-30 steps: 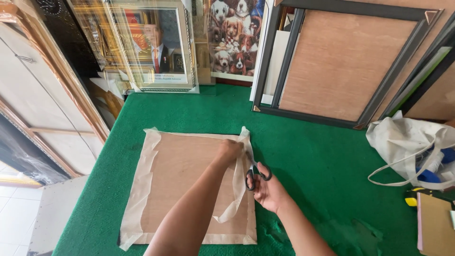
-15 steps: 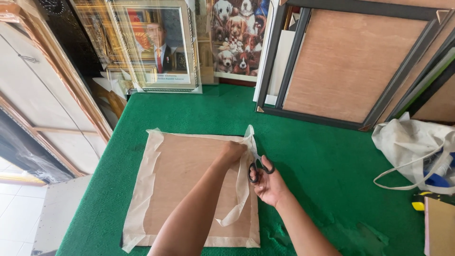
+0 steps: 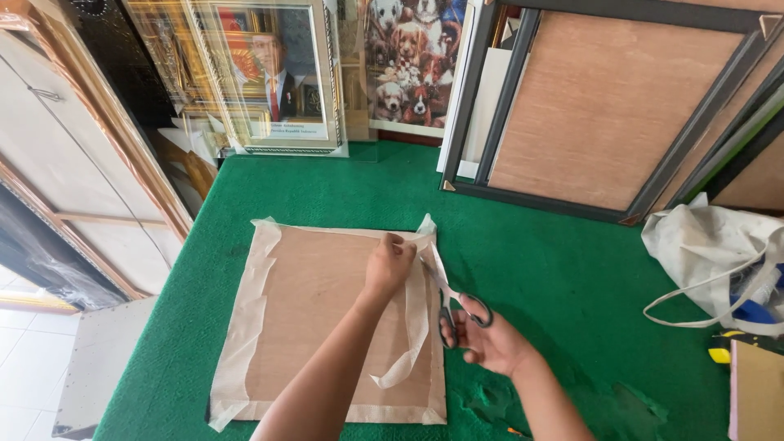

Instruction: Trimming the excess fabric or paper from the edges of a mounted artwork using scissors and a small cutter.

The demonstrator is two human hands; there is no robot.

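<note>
left hand (image 3: 390, 265) on brown backing board (image 3: 327, 314), fingers pinching loose tape strip (image 3: 412, 327) near board's far right corner. right hand (image 3: 490, 339) grips black-handled scissors (image 3: 453, 306), fingers through loops, blades seemingly parted at tape, hard to tell. board lies flat mid green counter (image 3: 572, 269), toward left edge. white bag (image 3: 710, 253) at right edge; dark frame (image 3: 604, 106) leans along far edge.

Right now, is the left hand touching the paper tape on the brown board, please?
Touching: the head view shows the left hand pinching the paper tape near the board's far right corner.
</note>
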